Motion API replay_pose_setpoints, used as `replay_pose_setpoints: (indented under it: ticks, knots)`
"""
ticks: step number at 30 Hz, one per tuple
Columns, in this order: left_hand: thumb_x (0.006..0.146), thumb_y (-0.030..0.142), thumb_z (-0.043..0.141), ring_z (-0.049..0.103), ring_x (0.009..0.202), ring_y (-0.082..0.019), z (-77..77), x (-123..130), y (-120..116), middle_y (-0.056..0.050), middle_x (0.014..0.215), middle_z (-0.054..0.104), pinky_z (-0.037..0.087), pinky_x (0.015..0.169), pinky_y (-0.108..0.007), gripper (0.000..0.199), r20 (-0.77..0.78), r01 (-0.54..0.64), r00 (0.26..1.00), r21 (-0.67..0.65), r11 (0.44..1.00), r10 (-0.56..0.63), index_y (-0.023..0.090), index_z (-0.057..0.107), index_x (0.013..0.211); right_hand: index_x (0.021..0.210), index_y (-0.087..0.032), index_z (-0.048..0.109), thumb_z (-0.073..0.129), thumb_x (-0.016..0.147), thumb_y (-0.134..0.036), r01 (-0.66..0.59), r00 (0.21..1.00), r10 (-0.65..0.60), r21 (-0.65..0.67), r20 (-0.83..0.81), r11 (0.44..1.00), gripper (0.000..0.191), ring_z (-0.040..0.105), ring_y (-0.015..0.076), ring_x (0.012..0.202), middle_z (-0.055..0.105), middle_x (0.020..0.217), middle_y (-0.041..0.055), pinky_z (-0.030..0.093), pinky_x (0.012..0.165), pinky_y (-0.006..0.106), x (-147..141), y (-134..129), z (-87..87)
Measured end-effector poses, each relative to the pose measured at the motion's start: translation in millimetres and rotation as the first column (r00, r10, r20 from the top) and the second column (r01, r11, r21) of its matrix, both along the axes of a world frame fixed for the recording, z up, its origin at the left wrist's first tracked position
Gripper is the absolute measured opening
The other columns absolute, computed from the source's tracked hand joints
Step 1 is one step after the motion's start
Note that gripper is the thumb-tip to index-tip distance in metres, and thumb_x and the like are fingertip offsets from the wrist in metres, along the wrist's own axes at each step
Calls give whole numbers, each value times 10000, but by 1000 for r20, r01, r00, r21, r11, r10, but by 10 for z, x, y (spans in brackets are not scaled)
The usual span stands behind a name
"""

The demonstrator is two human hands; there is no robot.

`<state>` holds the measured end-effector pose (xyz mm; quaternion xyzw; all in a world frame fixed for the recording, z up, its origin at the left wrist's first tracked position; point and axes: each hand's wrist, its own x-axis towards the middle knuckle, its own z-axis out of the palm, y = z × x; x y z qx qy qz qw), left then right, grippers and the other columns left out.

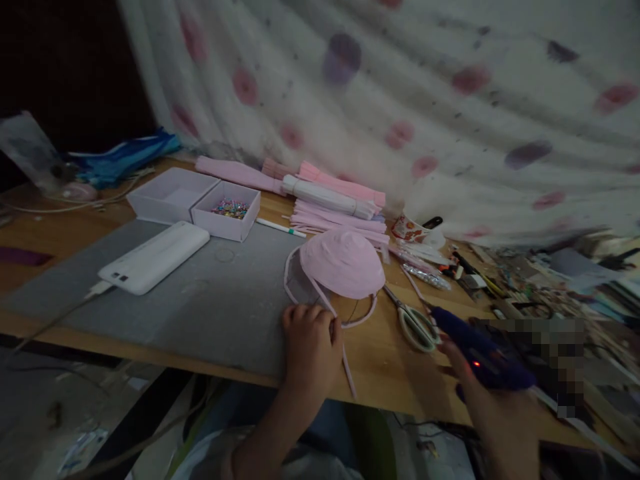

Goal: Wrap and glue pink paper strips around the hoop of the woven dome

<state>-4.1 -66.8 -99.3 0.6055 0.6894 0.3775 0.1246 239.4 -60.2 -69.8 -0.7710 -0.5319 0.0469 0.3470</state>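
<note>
A pink coiled dome point(344, 264) with long loose pink strands rests on the table, partly over the grey mat's right edge. My left hand point(311, 337) lies in front of it with curled fingers, closed round or over a pink strand. At the right, my right hand point(480, 393) is closed on a dark blue glue gun point(483, 350) with a red light; its nozzle points up and left. Between the dome and the glue gun lie scissors point(416, 327) with pale handles. One strand end hangs down past my left hand to the table.
Bundles of pink and white strips point(335, 200) lie behind the dome. On the left are a white power bank point(155, 259) with a cable, an open box point(227, 230) of small coloured pieces, and a marker point(281, 228). Clutter and a patterned cup point(409, 230) stand at the right.
</note>
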Motion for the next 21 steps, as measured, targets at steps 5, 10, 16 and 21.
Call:
replay_pose_setpoints:
  ticks: [5,10,16,21]
  knots:
    - [907,202,540,577,921,-264,9,-9,18,-34,860,714,367,954,-503,180,-1,22,1000,-44,999,-22,191,697,821,844,-242,648,611,784,-534,-410,909,412,43,-70,911,300,637,200,602,696,712,12,500,555,299,-864,-236,127]
    - [899,192,545,565,960,-270,-12,-14,15,-45,896,710,341,986,-508,161,36,47,998,-49,998,-45,181,699,854,755,-243,603,567,850,-459,-576,817,574,16,66,818,239,562,171,538,581,600,-16,432,490,271,-1255,-232,194]
    - [909,173,537,568,949,-266,-15,-28,9,-51,913,705,336,981,-509,163,78,85,994,-49,995,-81,177,700,895,597,-217,529,649,831,-447,-598,786,573,51,234,800,349,495,130,500,483,576,-33,390,484,258,-1222,-115,127]
    - [887,153,566,560,949,-276,-59,-10,17,-59,907,697,334,973,-517,132,69,71,995,-11,997,-70,172,696,901,574,-210,510,637,846,-461,-590,791,547,105,274,801,391,485,128,502,461,577,-33,374,481,262,-1276,-70,113]
